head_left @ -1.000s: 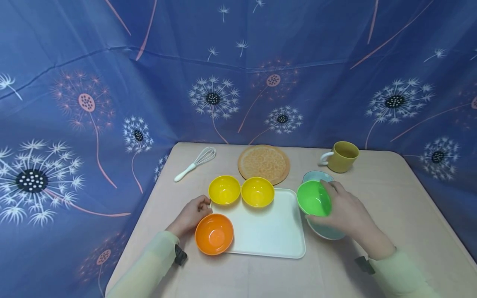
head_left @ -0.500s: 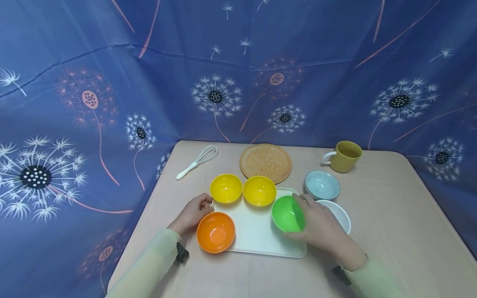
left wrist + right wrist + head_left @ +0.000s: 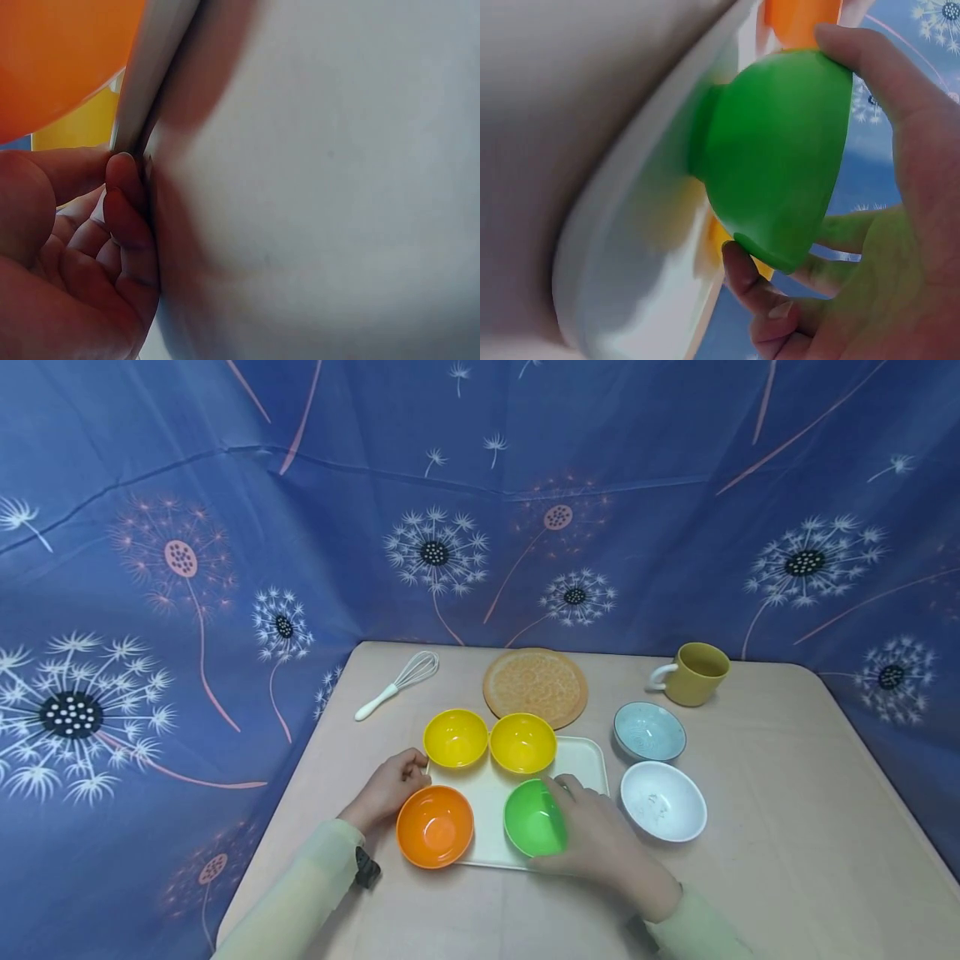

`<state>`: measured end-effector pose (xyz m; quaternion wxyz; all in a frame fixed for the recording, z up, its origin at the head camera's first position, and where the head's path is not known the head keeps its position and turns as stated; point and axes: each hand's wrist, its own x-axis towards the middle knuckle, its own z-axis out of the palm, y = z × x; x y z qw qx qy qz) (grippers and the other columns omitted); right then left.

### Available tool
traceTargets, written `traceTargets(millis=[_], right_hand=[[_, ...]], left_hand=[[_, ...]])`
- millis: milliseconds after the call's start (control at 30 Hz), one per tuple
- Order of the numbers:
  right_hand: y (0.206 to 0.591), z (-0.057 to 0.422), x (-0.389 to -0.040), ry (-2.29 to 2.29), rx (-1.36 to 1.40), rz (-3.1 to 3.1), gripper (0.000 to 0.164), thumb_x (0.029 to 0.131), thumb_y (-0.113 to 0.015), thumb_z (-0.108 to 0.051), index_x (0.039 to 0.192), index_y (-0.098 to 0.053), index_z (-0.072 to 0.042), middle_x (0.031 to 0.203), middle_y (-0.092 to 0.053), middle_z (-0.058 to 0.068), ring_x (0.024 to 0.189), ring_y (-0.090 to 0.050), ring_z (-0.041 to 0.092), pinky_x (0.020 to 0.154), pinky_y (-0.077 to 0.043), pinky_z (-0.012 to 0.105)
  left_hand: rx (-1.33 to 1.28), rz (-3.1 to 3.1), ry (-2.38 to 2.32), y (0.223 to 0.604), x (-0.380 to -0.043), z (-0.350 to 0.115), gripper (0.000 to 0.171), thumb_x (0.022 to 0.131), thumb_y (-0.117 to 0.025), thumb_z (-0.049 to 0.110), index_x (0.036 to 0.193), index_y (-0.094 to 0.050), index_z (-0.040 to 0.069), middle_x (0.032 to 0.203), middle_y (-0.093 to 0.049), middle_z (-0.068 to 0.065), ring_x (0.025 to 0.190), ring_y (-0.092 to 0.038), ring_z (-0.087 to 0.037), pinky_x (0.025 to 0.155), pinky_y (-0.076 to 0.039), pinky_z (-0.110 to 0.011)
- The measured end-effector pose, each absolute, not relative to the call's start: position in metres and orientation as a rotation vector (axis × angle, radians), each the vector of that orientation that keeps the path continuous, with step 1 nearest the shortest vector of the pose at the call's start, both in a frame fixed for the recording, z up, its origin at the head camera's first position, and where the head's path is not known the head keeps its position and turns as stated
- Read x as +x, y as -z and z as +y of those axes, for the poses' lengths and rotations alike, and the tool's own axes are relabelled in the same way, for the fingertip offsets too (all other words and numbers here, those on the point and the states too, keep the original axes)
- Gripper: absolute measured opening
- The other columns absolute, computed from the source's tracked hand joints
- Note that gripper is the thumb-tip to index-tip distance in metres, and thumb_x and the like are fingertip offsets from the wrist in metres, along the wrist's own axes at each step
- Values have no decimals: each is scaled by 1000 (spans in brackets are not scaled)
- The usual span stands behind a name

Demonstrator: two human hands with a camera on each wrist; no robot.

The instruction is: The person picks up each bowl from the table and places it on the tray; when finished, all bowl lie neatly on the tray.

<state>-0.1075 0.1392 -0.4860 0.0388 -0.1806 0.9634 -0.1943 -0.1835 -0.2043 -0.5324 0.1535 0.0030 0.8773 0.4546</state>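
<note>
My right hand (image 3: 600, 839) grips a green bowl (image 3: 531, 818) by its rim, low over the front of the white tray (image 3: 588, 760). In the right wrist view the thumb lies at one side of the green bowl (image 3: 772, 150) and the fingers at the other. At the tray's left edge my left hand (image 3: 390, 789) pinches the rim; the left wrist view has thumb and fingertips on that edge (image 3: 154, 67). An orange bowl (image 3: 435, 828) sits on the tray's front left corner. Two yellow bowls (image 3: 455, 739) stand side by side along its back.
Right of the tray are a white bowl (image 3: 663, 802) and a light blue bowl (image 3: 649, 732). A mustard mug (image 3: 696, 675) stands behind them. A round tan board (image 3: 535, 687) and a whisk (image 3: 397, 685) lie at the back, before a blue patterned cloth (image 3: 480, 527).
My right hand has carried the green bowl left from above the white bowl to over the tray's front, uncovering the white and light blue bowls. The left hand stays at the tray's edge.
</note>
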Motion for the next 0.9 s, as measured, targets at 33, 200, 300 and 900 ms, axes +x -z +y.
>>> traceTargets(millis=[33,200,300,900], right_hand=[[487,137,-107,602,-562,2952,117,60,-88,-69,153,-49,-9,140,-54,9,102,-60,24,87,-50,46],[490,125,-103,665,-597,2924,117,59,-90,-66,153,-47,-9,141,-52,8,104,-58,24,93,-47,47],[492,119,-102,681,-634,2917,120,60,-90,-66,155,-45,-8,144,-51,9,105,-58,25,94,-47,47],[496,111,-99,642,-656,2911,132,57,-83,-83,159,-41,-11,151,-47,11,112,-58,29,92,-47,50]], left_hand=[[11,2520,-1300,532,-184,-204,19,102,-69,15,120,-63,12,86,-57,-5,78,-54,-21,71,-44,-32],[9,2536,-1283,531,-184,-203,19,101,-69,15,119,-63,12,85,-57,-5,78,-54,-20,71,-43,-32],[4,2538,-1279,532,-184,-203,19,101,-70,15,119,-63,12,85,-57,-5,78,-55,-21,72,-44,-32],[10,2520,-1298,532,-184,-204,20,101,-70,15,119,-63,12,84,-58,-5,78,-55,-22,73,-44,-34]])
